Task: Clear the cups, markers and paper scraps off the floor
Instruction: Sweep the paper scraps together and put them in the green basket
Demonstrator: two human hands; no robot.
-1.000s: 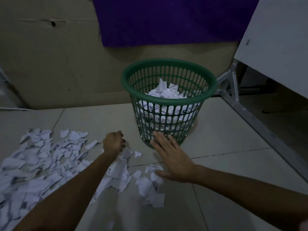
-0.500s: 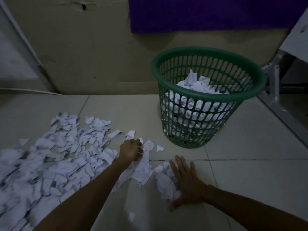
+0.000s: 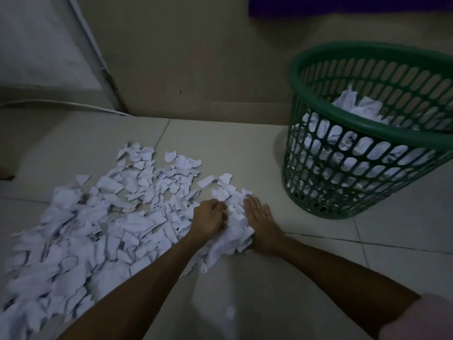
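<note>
A wide heap of torn white paper scraps covers the tiled floor at the left and centre. My left hand lies on the heap's right edge with its fingers curled into the scraps. My right hand lies just to its right, fingers straight, its edge pressing a small bunch of scraps against the left hand. A green slotted basket stands to the right of both hands, partly filled with white paper.
A beige wall rises behind the floor. A white panel leans at the far left with a white cable along its foot. Purple cloth hangs at the top right. Bare tiles lie in front of the basket.
My right hand slid left from beside the basket, sweeping scraps against my left hand. The left hand dropped into the heap's edge. The view swung left, so the basket sits further right.
</note>
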